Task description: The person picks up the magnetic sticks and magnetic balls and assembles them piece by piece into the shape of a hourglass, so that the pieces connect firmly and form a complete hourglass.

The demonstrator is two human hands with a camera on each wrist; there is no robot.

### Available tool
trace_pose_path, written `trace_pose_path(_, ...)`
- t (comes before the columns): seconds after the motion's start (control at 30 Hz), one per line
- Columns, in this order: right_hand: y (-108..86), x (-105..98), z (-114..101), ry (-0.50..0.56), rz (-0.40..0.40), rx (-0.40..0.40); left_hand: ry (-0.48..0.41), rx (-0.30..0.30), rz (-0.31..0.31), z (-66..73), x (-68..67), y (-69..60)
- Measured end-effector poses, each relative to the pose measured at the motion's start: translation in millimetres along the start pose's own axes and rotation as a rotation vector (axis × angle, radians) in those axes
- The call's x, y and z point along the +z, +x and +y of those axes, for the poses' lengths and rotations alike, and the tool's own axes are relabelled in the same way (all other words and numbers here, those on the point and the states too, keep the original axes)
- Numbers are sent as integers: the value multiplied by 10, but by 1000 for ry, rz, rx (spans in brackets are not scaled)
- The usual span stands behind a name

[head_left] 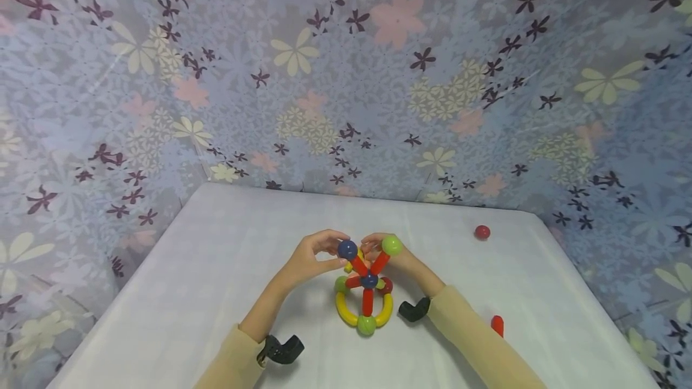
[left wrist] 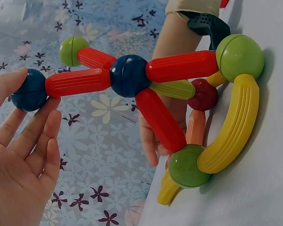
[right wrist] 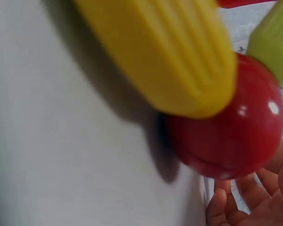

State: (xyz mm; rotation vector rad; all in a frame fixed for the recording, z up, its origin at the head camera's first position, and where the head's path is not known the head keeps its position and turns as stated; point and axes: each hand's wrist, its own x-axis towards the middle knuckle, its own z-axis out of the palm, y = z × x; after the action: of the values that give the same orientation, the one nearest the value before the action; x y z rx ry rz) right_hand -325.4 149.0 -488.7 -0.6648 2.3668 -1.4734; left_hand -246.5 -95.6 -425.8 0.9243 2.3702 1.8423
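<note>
A construction of coloured balls and ribbed sticks stands on the white table. My left hand [head_left: 315, 260] pinches its upper blue ball [left wrist: 29, 90] between thumb and fingers. A red stick [left wrist: 78, 82] joins that ball to a central blue ball [left wrist: 129, 75], from which other sticks branch, one up to a light green ball [head_left: 392, 245]. The base has curved yellow sticks [left wrist: 233, 127], green balls [left wrist: 190, 165] and a red ball [right wrist: 231, 122]. Behind the construction, my right hand [head_left: 397, 259] is partly hidden, fingers loosely bent with nothing visible held.
A loose red ball [head_left: 482, 232] lies at the table's back right. A red stick [head_left: 497, 325] lies beside the right sleeve, partly covered by it. Dark wrist devices [head_left: 283, 350] are worn on both wrists. Flowered fabric [head_left: 346, 77] hangs behind the table [head_left: 216, 245].
</note>
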Motion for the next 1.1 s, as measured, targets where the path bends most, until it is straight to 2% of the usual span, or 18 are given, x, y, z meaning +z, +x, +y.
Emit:
trace_pose_path(0.17, -3, 14, 21, -26, 71, 18, 19, 6, 2, -3, 6, 6)
trace_pose_path(0.37, -69, 21, -22, -134, 194, 18, 23, 4, -1, 1, 6, 4)
trace_pose_path(0.5, -114, 11, -19, -246, 256, 74, 17, -5, 0, -4, 8, 4)
trace_pose_path(0.57, -127, -21, 10, -244, 275, 110, 9, -6, 2, -9, 10, 2)
trace_pose_path(0.7, -129, -172, 27, -93, 316, 235, 5, 1, 3, -18, 14, -1)
trace_pose_path(0.77, -126, -280, -54, -3, 339, 292, 4, -2, 1, -23, 14, 0)
trace_pose_path(0.83, -117, -391, -207, 69, 339, 310, 4, -7, 0, -25, 12, 1)
trace_pose_path(0.97, -119, -571, -612, 143, 291, 213, 4, -5, -1, -19, 8, 5)
trace_pose_path(1.07, -142, -606, -910, 165, 230, 145, 7, 12, -5, -25, 9, 10)
trace_pose_path(1.1, -151, -595, -996, 177, 212, 126, 6, 11, -7, 19, 9, 4)
